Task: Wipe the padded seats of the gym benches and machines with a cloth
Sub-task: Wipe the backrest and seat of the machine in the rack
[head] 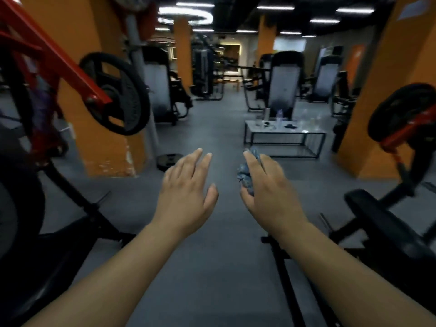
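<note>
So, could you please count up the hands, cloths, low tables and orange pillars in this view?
Hands: 2, left hand, right hand
Blue cloth: 1
Low table: 1
Orange pillars: 4
Total: 8

The crumpled cloth (245,179) in your right hand (269,190) is a mottled blue-grey. To your left, the machine frame (59,55) is bright red and its weight plate (118,93) is black. The pillars (108,138) on both sides are orange, the left one scuffed pale near its base. The floor (212,267) is plain slate grey. At your right, the bench pad (377,215) is black, below a second weight plate (405,107), also black, on a red arm (408,131). Ahead, the low surface (259,128) has a pale top on a black frame. The weight-stack machines (285,83) beyond show light grey panels edged in black. The ceiling lights (184,13) glow white.
</note>
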`<state>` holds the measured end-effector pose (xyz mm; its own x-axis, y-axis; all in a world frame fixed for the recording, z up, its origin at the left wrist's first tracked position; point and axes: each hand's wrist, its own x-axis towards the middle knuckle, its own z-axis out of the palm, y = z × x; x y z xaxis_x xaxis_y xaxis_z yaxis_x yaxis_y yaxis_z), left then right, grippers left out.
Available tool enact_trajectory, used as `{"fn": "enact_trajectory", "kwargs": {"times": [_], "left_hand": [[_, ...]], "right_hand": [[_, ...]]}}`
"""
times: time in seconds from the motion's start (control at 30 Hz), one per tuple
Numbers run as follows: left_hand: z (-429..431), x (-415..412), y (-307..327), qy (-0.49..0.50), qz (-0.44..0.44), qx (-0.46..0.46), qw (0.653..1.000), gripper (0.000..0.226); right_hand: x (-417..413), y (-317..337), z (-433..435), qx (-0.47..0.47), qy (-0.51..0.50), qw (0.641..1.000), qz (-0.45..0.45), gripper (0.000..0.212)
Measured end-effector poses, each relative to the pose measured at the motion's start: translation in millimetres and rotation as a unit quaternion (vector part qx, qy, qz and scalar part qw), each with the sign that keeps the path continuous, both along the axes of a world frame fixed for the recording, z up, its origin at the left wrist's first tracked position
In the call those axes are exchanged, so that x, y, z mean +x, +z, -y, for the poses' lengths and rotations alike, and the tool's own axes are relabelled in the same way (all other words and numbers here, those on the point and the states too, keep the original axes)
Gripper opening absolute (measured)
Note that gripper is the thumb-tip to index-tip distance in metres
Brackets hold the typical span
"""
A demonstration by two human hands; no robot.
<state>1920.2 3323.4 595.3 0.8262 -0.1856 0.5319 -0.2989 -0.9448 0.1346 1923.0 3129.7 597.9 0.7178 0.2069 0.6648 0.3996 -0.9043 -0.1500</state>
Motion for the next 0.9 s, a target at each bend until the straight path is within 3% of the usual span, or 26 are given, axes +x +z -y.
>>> {"fn": "enact_trajectory", "kwargs": {"times": [0.23, 0.47, 0.7, 0.9], "left_hand": [[-58, 133, -4, 0.129, 0.013, 0.005, 0.992, 0.065], [-131, 204, 19, 0.272, 0.024, 0.009, 0.962, 0.066], [-191, 235, 17, 0.458, 0.022, 0.019, 0.888, 0.067], [-226, 218, 23, 0.602, 0.016, 0.013, 0.798, 0.068]], "right_hand": [[170, -3, -68, -0.020, 0.128, 0.991, 0.013, 0.071], [291, 13, -170, -0.010, 0.285, 0.958, 0.013, 0.073], [371, 10, -279, -0.006, 0.476, 0.879, 0.009, 0.077], [384, 11, -366, -0.005, 0.612, 0.791, -0.008, 0.077]]}}
